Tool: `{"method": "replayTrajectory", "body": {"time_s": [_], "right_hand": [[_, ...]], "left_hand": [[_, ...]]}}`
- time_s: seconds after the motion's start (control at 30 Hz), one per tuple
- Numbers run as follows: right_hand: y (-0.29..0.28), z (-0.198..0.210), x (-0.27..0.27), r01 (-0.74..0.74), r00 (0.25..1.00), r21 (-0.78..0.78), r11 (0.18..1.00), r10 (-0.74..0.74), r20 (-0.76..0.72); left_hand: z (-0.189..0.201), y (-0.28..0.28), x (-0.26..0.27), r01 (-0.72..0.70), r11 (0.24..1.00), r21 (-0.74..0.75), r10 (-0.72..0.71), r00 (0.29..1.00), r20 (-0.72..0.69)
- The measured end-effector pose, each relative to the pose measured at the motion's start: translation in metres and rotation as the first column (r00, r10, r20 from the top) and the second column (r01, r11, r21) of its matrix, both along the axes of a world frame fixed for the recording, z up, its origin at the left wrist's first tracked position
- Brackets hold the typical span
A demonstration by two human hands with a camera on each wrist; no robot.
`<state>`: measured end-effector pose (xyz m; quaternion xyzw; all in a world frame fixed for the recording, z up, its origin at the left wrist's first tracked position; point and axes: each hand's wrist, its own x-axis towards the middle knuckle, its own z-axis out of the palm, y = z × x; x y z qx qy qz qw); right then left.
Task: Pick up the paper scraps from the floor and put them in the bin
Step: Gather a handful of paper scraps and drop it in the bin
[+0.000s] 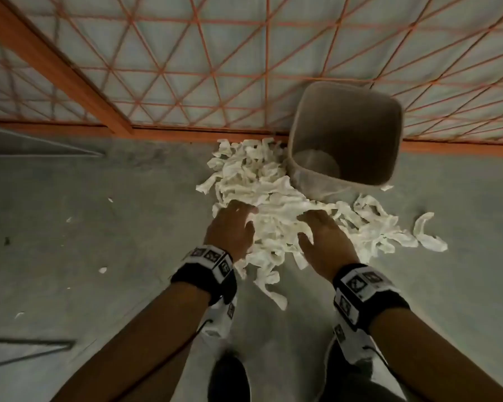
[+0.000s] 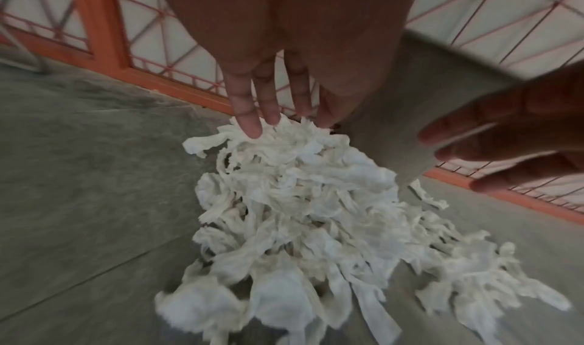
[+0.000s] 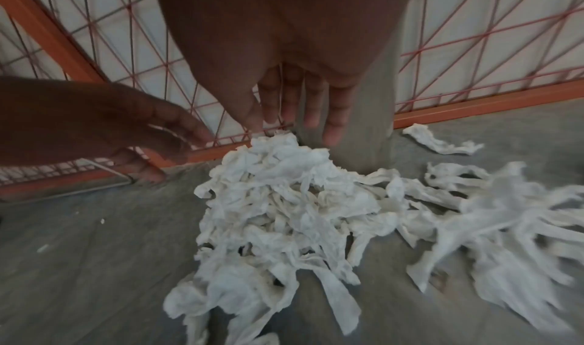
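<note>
Grey square bin (image 1: pixel 346 134) stands upright on the concrete floor (image 1: pixel 70 227), back against the orange mesh fence (image 1: pixel 244 53). Inside: mostly bare, w/ a pale patch at the bottom, can't tell if it's paper or the bin's base. Bin wall also shows in left wrist view (image 2: pixel 411 113) and right wrist view (image 3: pixel 363 125).

Paper scraps (image 1: pixel 273 198), white torn strips, lie heaped on the floor just beside the bin's left and front sides, touching its base; the heap trails off to the right, w/ one loose curl (image 1: pixel 424 227) apart from the rest. A few tiny bits (image 1: pixel 102 269) sit well apart on the left. Heap from left wrist (image 2: pixel 300 213), from right wrist (image 3: pixel 284 213).

Left hand (image 1: pixel 233 227) is palm-down over the heap's near-left edge, fingers (image 2: pixel 249 115) straight and spread a little, tips at or just above the top strips; holds nothing. Right hand (image 1: pixel 323 236) is palm-down over the heap's middle, fingers (image 3: pixel 335 115) extended and slightly apart, nothing gripped. Both wrists wear black bands w/ marker tags (image 1: pixel 206 265).
</note>
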<state>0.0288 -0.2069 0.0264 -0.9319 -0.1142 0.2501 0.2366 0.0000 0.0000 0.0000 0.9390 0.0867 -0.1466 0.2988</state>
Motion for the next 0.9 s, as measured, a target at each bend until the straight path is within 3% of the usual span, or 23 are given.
{"method": "replayTrajectory", "body": {"time_s": [0.1,0.27,0.37,0.47,0.6,0.73,0.83,0.9], "right_hand": [[0.010,-0.040,0.019,-0.016,0.995,0.020,1.000,0.014,0.100],[0.026,-0.092,0.040,-0.030,0.997,-0.053,0.998,0.034,0.063],[0.028,-0.110,0.047,0.014,0.998,-0.051,0.999,-0.011,0.065],[0.022,-0.116,0.054,0.020,0.996,0.008,1.000,-0.021,0.088],[0.009,-0.109,0.049,0.093,0.990,0.146,0.985,-0.107,0.088],[0.001,-0.103,0.038,0.189,0.975,0.216,0.958,-0.209,0.076],[-0.005,-0.102,0.035,0.341,0.931,0.298,0.892,-0.364,0.024],[-0.012,-0.105,0.033,0.479,0.866,0.369,0.796,-0.497,-0.052]], "left_hand": [[-0.041,-0.001,0.026,0.042,0.997,0.062,-0.044,0.999,0.031],[-0.088,-0.001,0.054,0.199,0.967,0.156,-0.198,0.980,-0.022],[-0.100,0.001,0.061,0.177,0.979,0.097,-0.184,0.981,0.058],[-0.093,0.002,0.059,0.092,0.996,0.003,-0.091,0.980,0.178],[-0.067,0.008,0.051,-0.039,0.989,-0.139,0.088,0.927,0.366],[-0.033,0.003,0.042,-0.165,0.957,-0.239,0.253,0.876,0.410],[-0.025,0.004,0.045,-0.274,0.893,-0.357,0.414,0.811,0.413],[-0.023,0.010,0.050,-0.289,0.883,-0.371,0.443,0.777,0.448]]}}
